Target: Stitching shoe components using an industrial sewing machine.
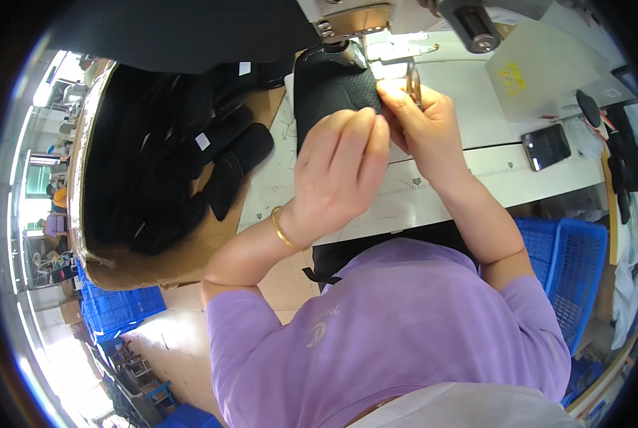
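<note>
Black textured piece (322, 93): on the white table (454, 89), just beyond the left hand (344, 164) and just left of the right hand (427, 123).
Left hand: back upward, fingers bent and bunched, tips turned down at the near right part of the black textured piece; whether they grip it is hidden beneath them.
Right hand: partly curled, thumb and forefinger drawn close together by the piece's right edge; I cannot tell what, if anything, is between them.
Metal loop (413, 82): upright against the right hand's fingers; how it is held is unclear.
Sewing machine (355, 21): beyond both hands, its foot at the far end of the black textured piece.
Gold bracelet (283, 230): around the wrist of the left hand.
Cardboard box (112, 274): left of the left hand, heaped with black pieces (226, 171), some bearing white labels.
Dark phone (546, 148): on the table, right of the right hand.
Blue crate (579, 264): right of the right hand and nearer the body.
</note>
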{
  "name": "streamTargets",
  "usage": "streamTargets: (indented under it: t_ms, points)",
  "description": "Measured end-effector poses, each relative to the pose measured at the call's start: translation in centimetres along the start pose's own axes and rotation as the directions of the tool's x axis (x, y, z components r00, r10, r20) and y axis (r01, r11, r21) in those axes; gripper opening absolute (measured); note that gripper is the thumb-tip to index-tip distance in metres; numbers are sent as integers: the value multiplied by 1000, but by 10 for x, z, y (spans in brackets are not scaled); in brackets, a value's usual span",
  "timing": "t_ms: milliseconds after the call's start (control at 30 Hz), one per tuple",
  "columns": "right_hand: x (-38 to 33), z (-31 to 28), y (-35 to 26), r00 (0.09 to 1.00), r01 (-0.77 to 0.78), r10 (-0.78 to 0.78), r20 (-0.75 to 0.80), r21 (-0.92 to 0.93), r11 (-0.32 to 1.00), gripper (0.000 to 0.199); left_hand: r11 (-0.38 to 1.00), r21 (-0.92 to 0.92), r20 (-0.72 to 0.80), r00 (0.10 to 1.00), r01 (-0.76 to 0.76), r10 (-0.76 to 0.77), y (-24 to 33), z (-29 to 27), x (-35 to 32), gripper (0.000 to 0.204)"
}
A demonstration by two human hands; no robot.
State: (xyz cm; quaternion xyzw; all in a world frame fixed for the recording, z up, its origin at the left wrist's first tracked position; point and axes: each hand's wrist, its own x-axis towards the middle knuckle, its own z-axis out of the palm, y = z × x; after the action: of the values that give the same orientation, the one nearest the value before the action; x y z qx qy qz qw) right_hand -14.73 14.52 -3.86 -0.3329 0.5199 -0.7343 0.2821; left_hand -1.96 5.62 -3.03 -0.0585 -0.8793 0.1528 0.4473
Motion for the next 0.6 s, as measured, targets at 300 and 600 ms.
streamTargets:
  t_ms: [300,600]
  points:
    - [0,-5,-3,998,-41,39,51,31,999,32,999,13,-57,997,50,-49,-10,21,12,33]
    - [3,-5,-1,997,-49,46,70,41,998,32,997,32,-77,995,72,-69,-23,31,12,30]
